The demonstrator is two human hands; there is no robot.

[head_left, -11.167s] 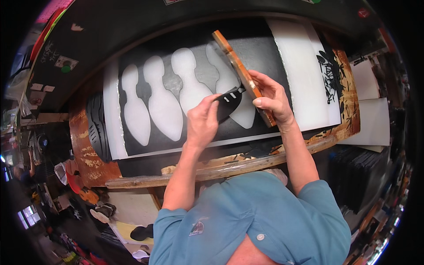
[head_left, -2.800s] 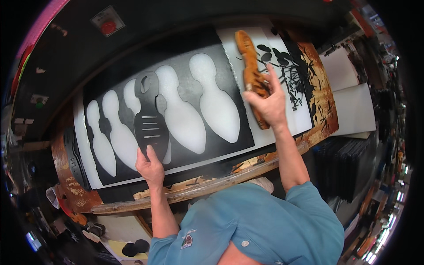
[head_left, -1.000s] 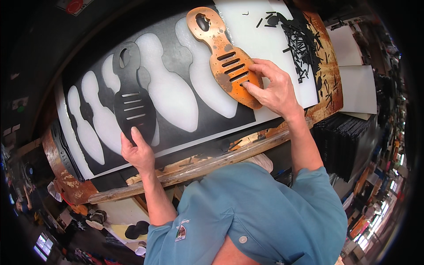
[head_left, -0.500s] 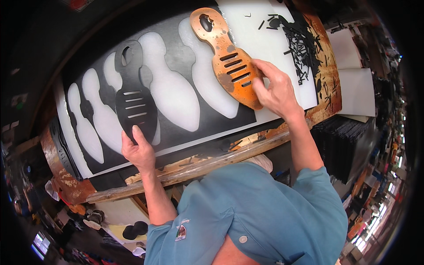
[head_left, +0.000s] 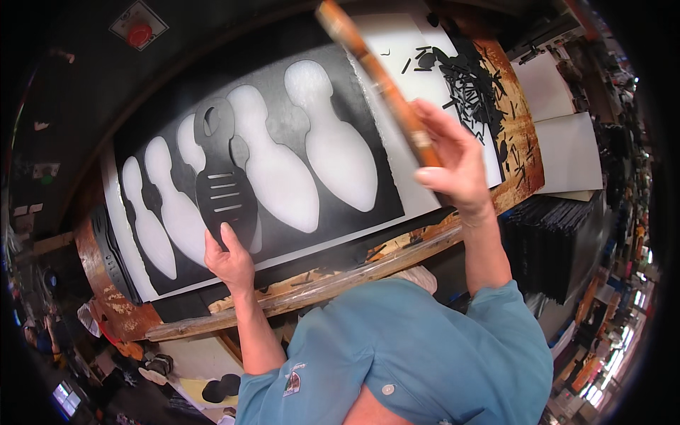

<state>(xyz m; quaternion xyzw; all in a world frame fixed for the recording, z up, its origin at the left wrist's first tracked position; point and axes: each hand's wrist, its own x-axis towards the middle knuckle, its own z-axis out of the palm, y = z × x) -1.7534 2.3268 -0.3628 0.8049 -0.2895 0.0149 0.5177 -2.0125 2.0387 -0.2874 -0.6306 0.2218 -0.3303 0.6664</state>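
Note:
My left hand (head_left: 231, 265) pinches the lower end of a black sole-shaped cut-out (head_left: 225, 152), which has an oval hole at its top and several slots lower down. This piece is held over a black sheet (head_left: 388, 188) with several sole-shaped openings that show white beneath. In my right hand (head_left: 460, 159) is an orange-brown cutting die (head_left: 382, 78), turned on edge and smeared by motion. Its thin side faces up, with my thumb and fingers around the lower end. The die hangs above the right edge of the black sheet.
A white board (head_left: 407, 35) lies under the sheet. Black scrap strips (head_left: 467, 92) are piled at the right, some on a worn brown surface (head_left: 524, 142). Beyond it stands a stack of black sheets (head_left: 549, 237). A wooden rail (head_left: 319, 289) runs along the near edge.
The die has gone from lying face-up to standing on edge in my right hand. My left hand still holds the black cut-out. The whole view has shifted slightly.

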